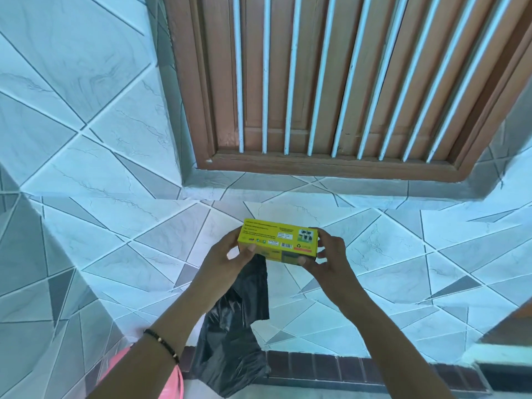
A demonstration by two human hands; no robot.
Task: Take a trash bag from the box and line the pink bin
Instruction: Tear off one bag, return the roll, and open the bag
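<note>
Both hands hold a yellow box (277, 239) level in the air in front of a tiled wall (86, 139), below a barred wooden window (331, 82). The left hand (230, 254) grips the box's left end, thumb on the front face; the right hand (328, 254) clasps the right end. A black trash bag (233, 326) hangs down from under the left hand. The pink bin (172, 381) shows only as a rim at the bottom edge, behind the left forearm, which wears a beaded bracelet (162, 345).
</note>
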